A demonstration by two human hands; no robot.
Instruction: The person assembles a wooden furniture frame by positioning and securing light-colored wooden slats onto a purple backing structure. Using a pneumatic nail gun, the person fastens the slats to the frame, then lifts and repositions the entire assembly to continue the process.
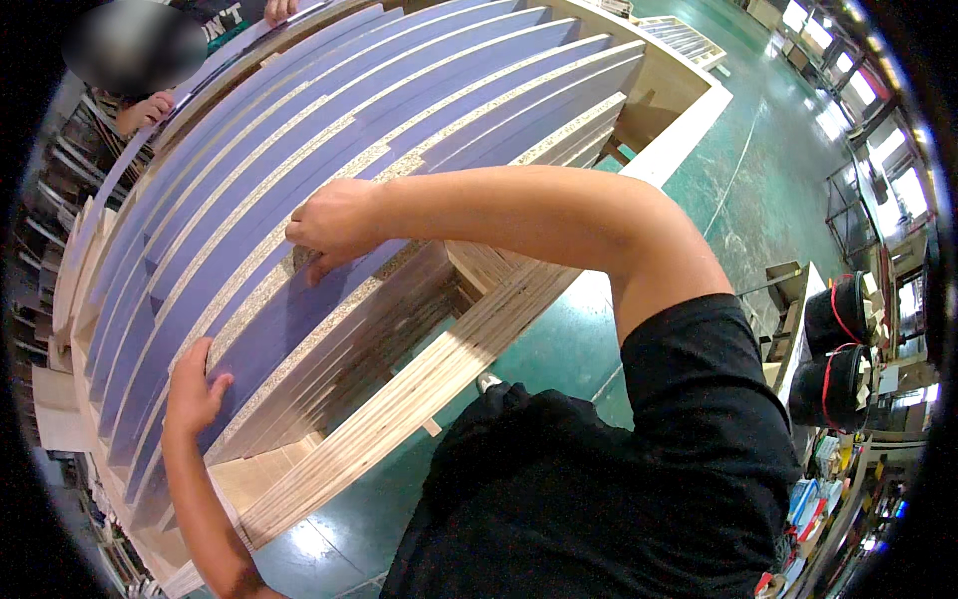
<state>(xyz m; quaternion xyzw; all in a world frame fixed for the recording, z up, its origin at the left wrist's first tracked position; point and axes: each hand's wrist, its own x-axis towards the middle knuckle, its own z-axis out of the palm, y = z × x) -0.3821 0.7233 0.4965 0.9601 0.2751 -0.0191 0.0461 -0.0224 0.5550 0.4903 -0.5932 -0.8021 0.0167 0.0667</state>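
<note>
Rows of curved particle-board panels (329, 150) with bluish-purple faces and speckled raw edges stand on edge, side by side, in a large wooden frame (429, 364). My right hand (339, 222) reaches across from the right, its fingers curled over the top edge of a curved board (254, 311) near the middle. Toward that board's lower left end, my left hand (192, 391) straddles its edge, thumb on the near side and fingers on the far side. The boards hide some of the fingertips. Another curved board (299, 371) stands nearer my body.
Across the frame, another person's hand (152, 108) is at a long thin strip (120, 165) along the far side. Green floor (758, 130) stretches off to the right. Black round containers with red bands (833, 389) and a shelf of materials stand at the right.
</note>
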